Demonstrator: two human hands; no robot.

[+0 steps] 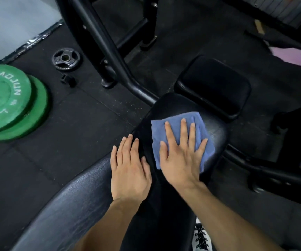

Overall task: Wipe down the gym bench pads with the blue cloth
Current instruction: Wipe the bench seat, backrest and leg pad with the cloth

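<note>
The blue cloth lies folded on the black seat pad in the middle of the view. My right hand presses flat on the cloth with fingers spread. My left hand rests flat, fingers together, on the long black back pad at its upper end, just left of the cloth. A smaller black square pad sits beyond the seat pad, apart from both hands.
Two stacked green weight plates lie on the black rubber floor at the left, with a small black plate behind them. Black frame tubes rise beyond the bench. A purple mat lies at the far right.
</note>
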